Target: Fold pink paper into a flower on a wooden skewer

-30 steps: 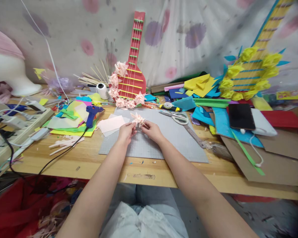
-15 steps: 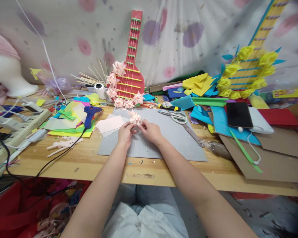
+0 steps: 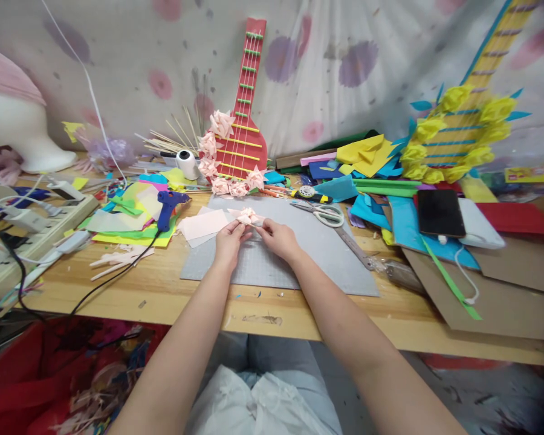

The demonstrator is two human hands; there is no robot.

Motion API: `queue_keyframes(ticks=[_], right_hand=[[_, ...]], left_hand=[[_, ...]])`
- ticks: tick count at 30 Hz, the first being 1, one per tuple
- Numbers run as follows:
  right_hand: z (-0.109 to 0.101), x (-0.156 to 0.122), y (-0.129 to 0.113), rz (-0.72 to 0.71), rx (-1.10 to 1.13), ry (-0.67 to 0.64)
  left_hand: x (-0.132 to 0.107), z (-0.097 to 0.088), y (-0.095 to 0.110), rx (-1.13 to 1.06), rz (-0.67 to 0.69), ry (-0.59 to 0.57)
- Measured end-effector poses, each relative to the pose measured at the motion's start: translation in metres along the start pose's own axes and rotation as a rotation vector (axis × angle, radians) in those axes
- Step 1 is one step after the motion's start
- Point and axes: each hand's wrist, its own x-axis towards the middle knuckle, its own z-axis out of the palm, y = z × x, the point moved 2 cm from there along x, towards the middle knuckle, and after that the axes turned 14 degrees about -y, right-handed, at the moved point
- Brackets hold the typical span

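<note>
Over the grey cutting mat (image 3: 299, 266), a pale pink paper flower (image 3: 247, 215) is pinched between my two hands. My left hand (image 3: 230, 243) grips its left underside with the fingers closed. From the right, my right hand (image 3: 278, 237) holds the flower's lower edge between thumb and fingers; the exact contact is partly hidden. Left of my hands lie pink paper sheets (image 3: 202, 226). Behind the mat stands a red toy guitar (image 3: 242, 142) with pink paper flowers along its left and lower edge.
Scissors (image 3: 329, 215) and a metal ruler (image 3: 353, 246) lie at the mat's right. A blue glue gun (image 3: 167, 211) with a black cord stands left, near a power strip (image 3: 68, 235). At right are a phone (image 3: 440, 212), cardboard (image 3: 457, 296) and a yellow guitar (image 3: 453, 136).
The paper flower has tipped over in my fingers, its petals now lying flatter and leaning right. The whole view has shifted slightly; both hands keep their hold.
</note>
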Motion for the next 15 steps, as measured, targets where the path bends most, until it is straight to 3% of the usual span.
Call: queue_keyframes(ticks=[15], right_hand=[[0.0, -0.0024, -0.0064, -0.126, 0.12, -0.089]], left_hand=[[0.0002, -0.0011, 0.0007, -0.05, 0.046, 0.11]])
